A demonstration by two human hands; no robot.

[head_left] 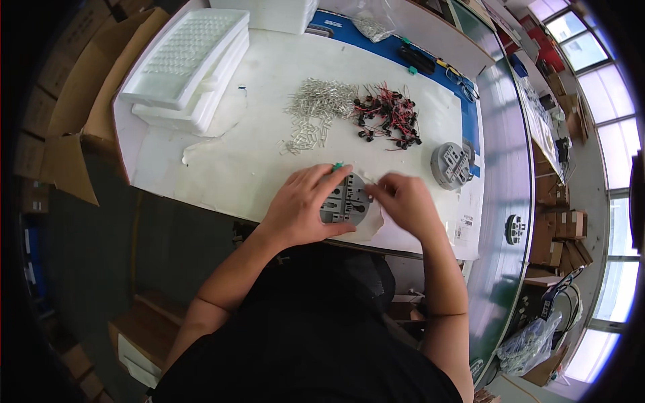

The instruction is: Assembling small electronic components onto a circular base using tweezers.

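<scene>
My left hand (299, 205) is wrapped round the left side of a round grey fixture (353, 208) with black slotted parts on its face, close to the table's front edge. Its thumb lies along the near rim and its fingers along the far one. A bit of green shows by the left fingertips. At the fixture's right edge, my right hand (406, 201) has thumb and fingers pinched together; what they hold is too small to make out. Beyond the hands lie a heap of small silvery-clear pieces (319, 101) and a heap of small black parts with red and black wires (393, 117).
A second round grey fixture (450, 166) stands at the right. Stacked white foam trays (185, 64) fill the back left, beside an open cardboard box (101, 87). Black-handled pliers (416, 59) and a plastic bag of pieces (373, 27) lie at the back. A glossy conveyor-like strip (500, 221) runs along the right.
</scene>
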